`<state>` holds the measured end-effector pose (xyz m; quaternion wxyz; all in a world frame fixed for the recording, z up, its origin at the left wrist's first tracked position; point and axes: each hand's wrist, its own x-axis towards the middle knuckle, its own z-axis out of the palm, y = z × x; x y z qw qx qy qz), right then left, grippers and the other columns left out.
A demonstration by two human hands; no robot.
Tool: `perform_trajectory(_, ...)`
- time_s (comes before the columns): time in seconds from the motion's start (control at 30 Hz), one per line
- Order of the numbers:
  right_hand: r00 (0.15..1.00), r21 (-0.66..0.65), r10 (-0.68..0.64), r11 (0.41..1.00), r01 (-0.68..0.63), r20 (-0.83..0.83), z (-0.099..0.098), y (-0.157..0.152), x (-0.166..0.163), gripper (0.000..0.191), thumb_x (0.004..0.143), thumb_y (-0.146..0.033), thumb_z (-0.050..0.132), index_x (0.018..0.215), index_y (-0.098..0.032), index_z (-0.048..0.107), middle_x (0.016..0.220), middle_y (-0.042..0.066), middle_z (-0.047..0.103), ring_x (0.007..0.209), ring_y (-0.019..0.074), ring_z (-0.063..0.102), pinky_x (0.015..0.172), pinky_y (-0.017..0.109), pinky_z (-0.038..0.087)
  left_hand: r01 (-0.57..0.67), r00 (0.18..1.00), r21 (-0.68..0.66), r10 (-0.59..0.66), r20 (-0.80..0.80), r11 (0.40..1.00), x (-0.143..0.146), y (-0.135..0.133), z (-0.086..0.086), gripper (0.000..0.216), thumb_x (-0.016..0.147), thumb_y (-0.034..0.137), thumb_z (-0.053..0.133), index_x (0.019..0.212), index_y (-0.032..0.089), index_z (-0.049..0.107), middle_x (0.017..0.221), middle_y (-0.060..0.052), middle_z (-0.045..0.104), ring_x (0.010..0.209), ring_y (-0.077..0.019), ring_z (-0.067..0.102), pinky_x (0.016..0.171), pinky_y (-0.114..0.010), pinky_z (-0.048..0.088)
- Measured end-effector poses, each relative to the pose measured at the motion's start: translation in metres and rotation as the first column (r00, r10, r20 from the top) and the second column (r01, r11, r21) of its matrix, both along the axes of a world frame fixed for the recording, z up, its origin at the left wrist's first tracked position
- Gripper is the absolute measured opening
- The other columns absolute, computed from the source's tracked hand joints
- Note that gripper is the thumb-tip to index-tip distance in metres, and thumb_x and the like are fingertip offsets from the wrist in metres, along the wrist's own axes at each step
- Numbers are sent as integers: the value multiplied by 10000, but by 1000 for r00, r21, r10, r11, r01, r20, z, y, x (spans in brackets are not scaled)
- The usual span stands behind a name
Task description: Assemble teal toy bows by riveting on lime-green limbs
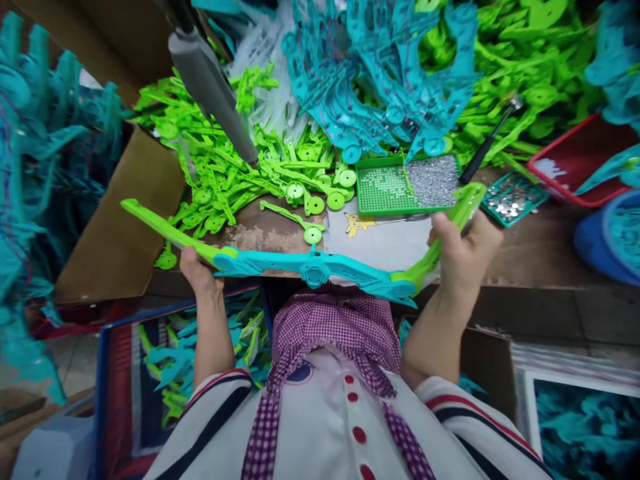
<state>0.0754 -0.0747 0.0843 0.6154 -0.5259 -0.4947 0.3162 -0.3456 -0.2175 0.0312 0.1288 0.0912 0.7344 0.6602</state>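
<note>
"What couldn't you see of the left hand (203, 275)?"
"Most fingers were hidden behind the blue-and-green strip (316, 269)."
"And the grey tool (209, 87)?"
"Its top ran past the upper edge. The right edge cut the blue tub (594, 233)."
"The metal bits (436, 180) in the green tray (400, 210)?"
"Were too small to tell apart."

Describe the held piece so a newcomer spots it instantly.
Find the brown workbench, then its near edge, just past the purple checked apron. Spanning there from left grip to right grip is one long piece: turquoise middle, lime arm angled off each end. Unlike the all-lime parts heaped behind it, it joins both colours.
</note>
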Motion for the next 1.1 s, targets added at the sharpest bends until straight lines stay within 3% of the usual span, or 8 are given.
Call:
perform_trajectory(0.2, 844, -103, -293, 955, 276, -449, -17, 5, 11, 205, 677, -386, 598, 614, -215, 506, 467, -69, 427, 373, 80, 416, 371, 229, 269, 23, 1000, -108, -23, 3, 994, -7, 1, -12, 321, 1006, 438, 424, 819, 179, 453, 642, 89, 524, 627, -74, 539, 684, -234, 503)
perform_trajectory(0.4, 916, -31, -167, 985, 167, -364, -1, 10, 18, 172, 666, -319, 642, 626, -204, 520, 476, -51, 472, 359, 94, 453, 358, 230, 259, -113, 938, -59, 87, -336, 992, 48, -32, 0, 325, 799, 313, 765, 1020, 189, 562, 982, 38, 676, 985, -137, 633, 961, -317, 487)
perform_trajectory(0.47, 929, -16, -154, 987, 158, -337, 2, 12, 18, 167, 663, -325, 639, 623, -207, 527, 450, -52, 465, 347, 93, 433, 352, 231, 236, 214, 948, -85, -229, -223, 973, 106, -46, 5, 352, 789, 403, 780, 1032, 205, 617, 1003, 11, 699, 943, -168, 658, 902, -347, 515)
perform_trajectory(0.53, 936, -14, -146, 989, 149, -320, 5, 15, 18, 159, 665, -328, 632, 635, -212, 528, 438, -53, 462, 348, 91, 420, 353, 233, 224, 813, 555, 69, -806, 206, 578, 177, -44, 6, 513, 686, 400, 879, 1111, 203, 669, 1037, -51, 734, 941, -213, 699, 878, -380, 540)
perform_trajectory(0.57, 937, -10, -144, 989, 148, -317, 6, 16, 17, 154, 667, -324, 632, 647, -212, 527, 443, -54, 465, 354, 90, 419, 356, 232, 222, 918, 207, 242, -901, 382, 313, 213, -35, 5, 668, 570, 349, 951, 1158, 194, 675, 1092, -96, 741, 996, -252, 709, 894, -402, 545)
perform_trajectory(0.6, 938, -7, -142, 989, 147, -316, 7, 17, 17, 154, 669, -319, 635, 657, -212, 525, 450, -55, 470, 360, 86, 416, 360, 230, 223, 893, 62, 370, -883, 465, 258, 245, -23, 4, 710, 516, 326, 976, 1149, 187, 685, 1129, -119, 736, 1032, -264, 706, 929, -417, 537)
perform_trajectory(0.8, 950, -15, -123, 992, 123, -287, 16, 17, 17, 215, 684, -346, 676, 642, -212, 513, 463, -62, 475, 365, 85, 405, 389, 238, 262, 630, 281, 519, -792, 542, 578, 331, 41, 11, 543, 605, 438, 932, 1039, 196, 715, 932, -48, 760, 966, -216, 702, 1038, -447, 489)
perform_trajectory(1.1, 985, -11, -90, 996, 90, -149, 29, 30, 22, 250, 742, -413, 670, 707, -216, 521, 541, -55, 489, 428, 101, 442, 445, 265, 314, 638, 195, 529, -782, 593, 560, 324, 49, 18, 602, 488, 383, 982, 991, 187, 715, 849, -27, 751, 783, -192, 700, 904, -445, 563)
